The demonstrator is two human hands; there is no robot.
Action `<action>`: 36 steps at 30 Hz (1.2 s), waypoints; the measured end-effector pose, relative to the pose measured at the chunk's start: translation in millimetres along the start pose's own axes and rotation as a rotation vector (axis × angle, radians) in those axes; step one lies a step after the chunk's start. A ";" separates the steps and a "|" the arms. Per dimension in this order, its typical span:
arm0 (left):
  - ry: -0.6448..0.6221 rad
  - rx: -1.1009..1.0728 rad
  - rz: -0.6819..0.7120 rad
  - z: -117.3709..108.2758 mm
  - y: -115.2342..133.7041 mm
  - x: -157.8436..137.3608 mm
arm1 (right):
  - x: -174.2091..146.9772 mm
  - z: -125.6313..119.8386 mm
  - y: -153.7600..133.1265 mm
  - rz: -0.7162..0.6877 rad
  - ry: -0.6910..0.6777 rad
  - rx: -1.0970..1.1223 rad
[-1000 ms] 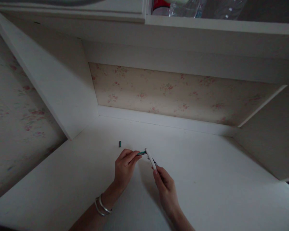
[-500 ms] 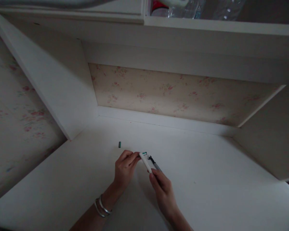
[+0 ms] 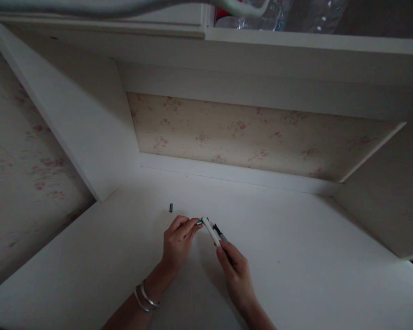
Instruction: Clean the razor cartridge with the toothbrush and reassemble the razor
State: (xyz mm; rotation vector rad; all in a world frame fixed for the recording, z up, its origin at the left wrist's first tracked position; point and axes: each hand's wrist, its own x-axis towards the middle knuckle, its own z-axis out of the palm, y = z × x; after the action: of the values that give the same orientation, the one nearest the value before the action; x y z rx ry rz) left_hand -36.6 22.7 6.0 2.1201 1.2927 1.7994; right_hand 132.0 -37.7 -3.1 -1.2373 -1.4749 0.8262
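My left hand point(image 3: 178, 240), with silver bangles on its wrist, pinches a small dark-and-green razor cartridge point(image 3: 199, 222) between thumb and fingers. My right hand point(image 3: 236, 268) is closed round two things at once: a slim white stick point(image 3: 211, 232) with a rounded end, perhaps a toothbrush, and a black-and-grey razor handle point(image 3: 221, 233). The stick's rounded end crosses in front of the cartridge; whether they touch I cannot tell. Beyond my left hand, another razor cartridge point(image 3: 171, 207) lies on the white surface point(image 3: 278, 220).
White side panels point(image 3: 65, 110) close in the surface, with floral wallpaper point(image 3: 227, 133) at the back. Overhead runs a shelf point(image 3: 296, 41) holding clear plastic bottles point(image 3: 325, 16). A blurred pale tube point(image 3: 124, 8) crosses the top left.
The white stick's rounded end has shifted slightly right and its angle has changed. The cartridge now shows on both sides of it. The blurred tube reaches further into view at the top.
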 end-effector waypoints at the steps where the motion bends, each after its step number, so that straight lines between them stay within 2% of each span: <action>1: 0.000 0.000 -0.001 0.0 -0.5 -0.1 | 0.1 -0.4 0.7 0.010 0.018 0.007; 7: 0.009 -0.005 0.006 -0.1 0.1 0.6 | -0.9 0.0 1.6 -0.010 -0.026 -0.012; 13: 0.001 0.023 -0.016 -0.5 0.5 1.5 | 0.4 0.2 2.4 0.041 0.032 0.011; 17: 0.002 0.011 -0.005 -0.8 0.3 1.7 | -0.3 0.0 1.0 -0.005 -0.014 -0.018; 23: 0.022 0.009 0.004 -1.4 0.5 2.9 | 1.1 -0.6 2.1 0.044 0.054 -0.026; 28: 0.013 0.025 0.006 -0.8 1.4 3.8 | 0.3 -0.7 1.6 0.014 -0.022 -0.029; 33: 0.018 -0.017 -0.005 -1.3 2.2 3.0 | 1.4 -2.2 2.2 0.027 0.053 -0.025; 36: 0.007 -0.017 -0.014 -0.7 2.7 3.1 | 0.5 -0.7 1.3 0.006 0.044 -0.020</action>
State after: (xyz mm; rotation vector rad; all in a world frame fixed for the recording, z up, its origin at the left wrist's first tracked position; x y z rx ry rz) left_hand -35.8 22.6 10.2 2.0924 1.2861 1.8073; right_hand 133.1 -37.0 -4.0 -1.2675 -1.4476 0.7855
